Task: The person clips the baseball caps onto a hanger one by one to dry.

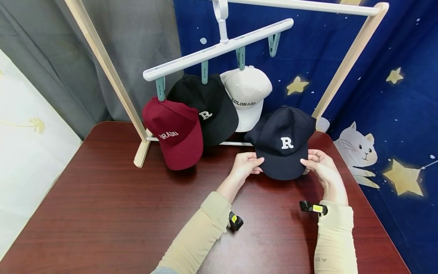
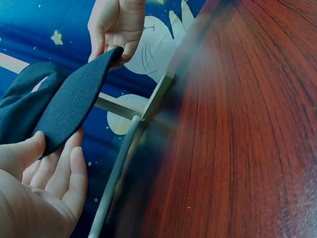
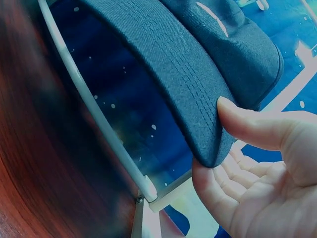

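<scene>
A navy baseball cap [image 1: 282, 129] with a white letter R is held up by both hands, its brim toward me. My left hand [image 1: 247, 164] pinches the brim's left edge, thumb on top and fingers beneath, as the left wrist view shows with the brim [image 2: 74, 101]. At the other edge my right hand [image 1: 321, 165] pinches the brim [image 3: 163, 69] the same way. Left of it hang a white cap [image 1: 248, 89], a black cap [image 1: 205, 106] and a dark red cap [image 1: 174, 133]. Above the navy cap, a green clip [image 1: 273, 45] hangs with nothing in it.
A tilted white hanger bar [image 1: 219, 49] carries the clips and hangs from a rack's white top rail [image 1: 301, 5]. Wooden posts [image 1: 106, 68] stand on both sides, with a low crossbar [image 3: 94, 106] at the reddish-brown table's [image 1: 137, 220] far edge. Curtains [image 1: 219, 23] hang behind.
</scene>
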Motion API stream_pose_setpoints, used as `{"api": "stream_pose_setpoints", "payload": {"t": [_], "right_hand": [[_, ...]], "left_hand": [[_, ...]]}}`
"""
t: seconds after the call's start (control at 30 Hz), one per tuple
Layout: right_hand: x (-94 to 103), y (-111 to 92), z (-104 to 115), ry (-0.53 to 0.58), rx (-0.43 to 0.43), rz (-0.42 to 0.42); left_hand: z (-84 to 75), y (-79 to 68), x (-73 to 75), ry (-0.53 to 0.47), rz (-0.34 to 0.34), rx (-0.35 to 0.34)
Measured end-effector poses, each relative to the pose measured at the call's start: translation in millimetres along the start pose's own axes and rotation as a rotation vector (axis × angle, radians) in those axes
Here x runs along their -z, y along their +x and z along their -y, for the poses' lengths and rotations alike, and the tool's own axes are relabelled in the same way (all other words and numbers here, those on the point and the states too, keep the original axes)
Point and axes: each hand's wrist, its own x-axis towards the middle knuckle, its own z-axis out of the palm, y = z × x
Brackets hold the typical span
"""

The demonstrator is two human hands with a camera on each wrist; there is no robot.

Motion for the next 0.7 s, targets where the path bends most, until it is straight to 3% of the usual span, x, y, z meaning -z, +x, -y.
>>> {"api": "stream_pose_setpoints", "payload": {"t": [0.7], "right_hand": [[-6.1,-3,8,0.013,0.057,0.015]], "left_hand": [[-12.7,-4.1,4.5,0.066,0.044,-0.054]]}}
